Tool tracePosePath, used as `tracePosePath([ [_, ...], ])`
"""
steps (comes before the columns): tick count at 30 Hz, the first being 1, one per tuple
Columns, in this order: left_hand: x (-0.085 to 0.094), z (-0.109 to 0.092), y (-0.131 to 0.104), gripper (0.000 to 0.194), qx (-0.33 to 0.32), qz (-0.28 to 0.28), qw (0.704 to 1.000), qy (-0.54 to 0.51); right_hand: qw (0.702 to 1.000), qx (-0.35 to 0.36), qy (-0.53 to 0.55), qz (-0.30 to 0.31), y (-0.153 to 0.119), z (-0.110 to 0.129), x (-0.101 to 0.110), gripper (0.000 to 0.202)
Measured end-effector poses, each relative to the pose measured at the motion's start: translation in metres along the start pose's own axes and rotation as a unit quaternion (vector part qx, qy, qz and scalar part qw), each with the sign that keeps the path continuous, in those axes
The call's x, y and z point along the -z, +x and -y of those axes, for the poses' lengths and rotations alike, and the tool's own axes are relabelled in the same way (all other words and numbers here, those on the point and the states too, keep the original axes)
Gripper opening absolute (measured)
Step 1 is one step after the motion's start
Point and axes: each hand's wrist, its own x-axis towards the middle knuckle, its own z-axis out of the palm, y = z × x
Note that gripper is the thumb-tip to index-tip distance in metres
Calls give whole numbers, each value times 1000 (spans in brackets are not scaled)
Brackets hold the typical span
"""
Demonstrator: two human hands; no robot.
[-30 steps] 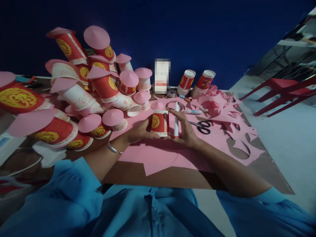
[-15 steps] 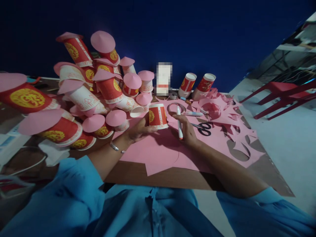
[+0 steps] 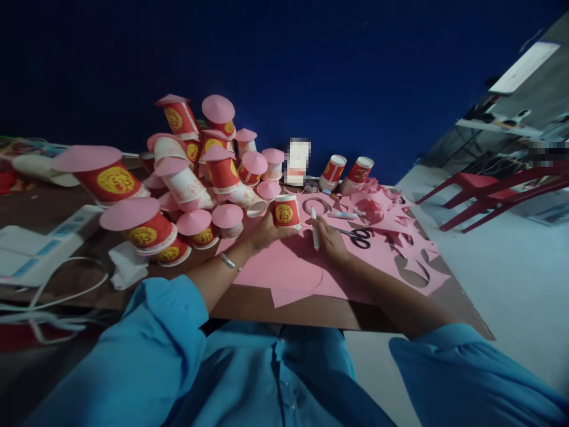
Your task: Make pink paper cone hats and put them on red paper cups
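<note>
Though cluttered, brown table (image 3: 329,312) — blue wall (image 3: 355,89).

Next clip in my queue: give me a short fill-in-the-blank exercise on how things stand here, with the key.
1. The left hand holds a paper cup with a ____ emblem.
2. The right hand holds a marker with a ____ body.
3. The scissors lie on ____ paper.
4. A silver bracelet is worn on the ____ wrist.

Missing words: yellow; white; pink; left
</note>
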Motion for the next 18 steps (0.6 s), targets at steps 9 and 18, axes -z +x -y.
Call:
tracePosePath([
  [9, 3, 7, 5, 85, -21, 5, 999, -50, 999, -35, -24, 14, 3, -5, -3, 29],
  [18, 3, 1, 4, 83, -18, 33, 992, -121, 995, -54, 51, -60, 28, 3, 27, 28],
])
